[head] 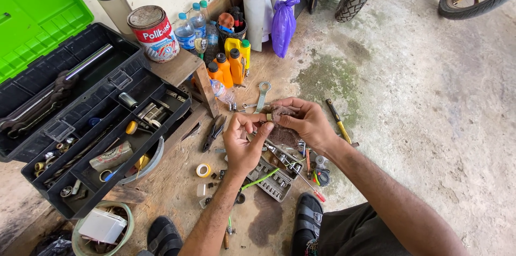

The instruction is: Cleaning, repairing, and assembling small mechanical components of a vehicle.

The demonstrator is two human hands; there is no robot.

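Above the socket set (277, 178) on the floor, I have both hands closed: my left hand (243, 143) pinches a small ring (269, 117), my right hand (306, 124) grips a dirty rag (283, 133) against it. Greasy fingers could drop the ring among scattered tools.

Open toolbox (80, 127) left of the hands, pliers (215, 131) between, socket set (277, 178) beneath, bottles (228, 65) behind.
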